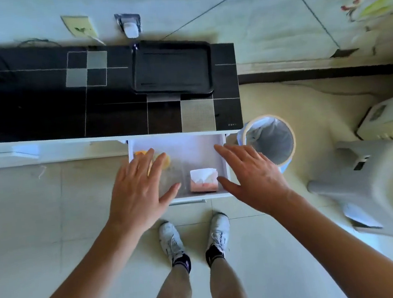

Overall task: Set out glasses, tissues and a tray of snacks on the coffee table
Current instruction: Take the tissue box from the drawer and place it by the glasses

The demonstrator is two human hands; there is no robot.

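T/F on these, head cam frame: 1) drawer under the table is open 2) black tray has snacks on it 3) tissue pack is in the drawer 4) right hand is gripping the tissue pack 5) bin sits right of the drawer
1) The drawer under the coffee table is open. True.
2) The black tray carries snacks. False: it sits bare on the table top.
3) The tissue pack lies in the drawer. True.
4) The right hand grips the tissue pack. False: its fingers are spread and hold nothing; the left hand is likewise spread, over orange items in the drawer.
5) The waste bin stands to the right of the drawer. True.
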